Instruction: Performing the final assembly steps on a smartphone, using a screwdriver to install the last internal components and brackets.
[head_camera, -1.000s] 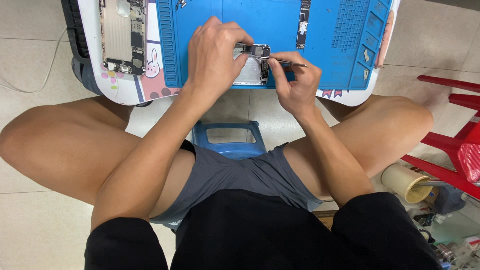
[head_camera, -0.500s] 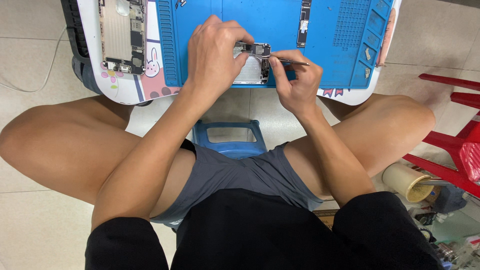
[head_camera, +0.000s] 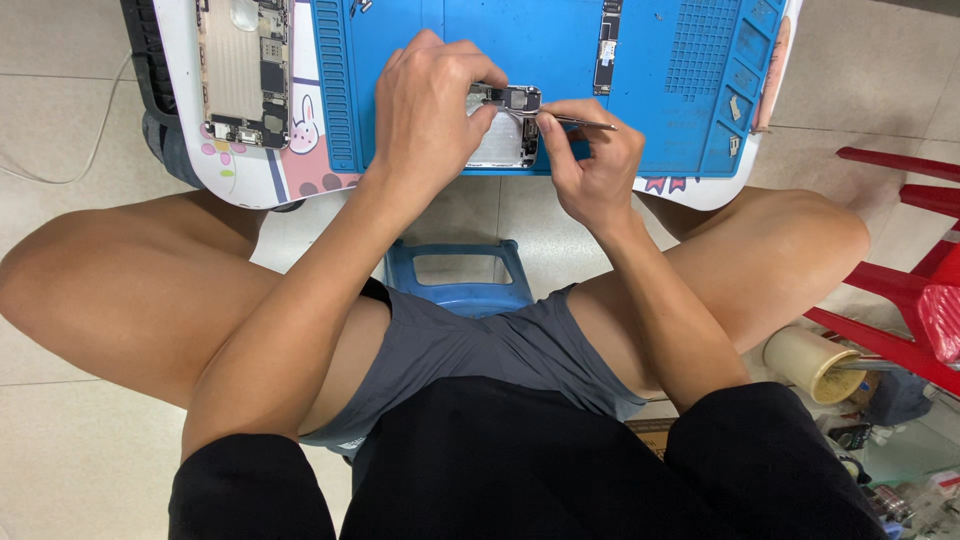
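The left hand (head_camera: 435, 105) pinches the small, light, fragile circuit module (head_camera: 508, 125) by its edges on the blue mat (head_camera: 660, 60), while the right hand (head_camera: 590, 165) grip squeezes thin tweezers (head_camera: 575, 122) together at its top.

Hardly anything moved: my right hand (head_camera: 590, 165) nudged the tweezers (head_camera: 575, 122) slightly on the board (head_camera: 510, 125) under my left hand (head_camera: 430, 110).

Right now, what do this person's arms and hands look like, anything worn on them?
Both arms are bare from the short black sleeves down. The left hand and right hand are ungloved, and I can see no watch, ring, bracelet or other marking on either wrist.
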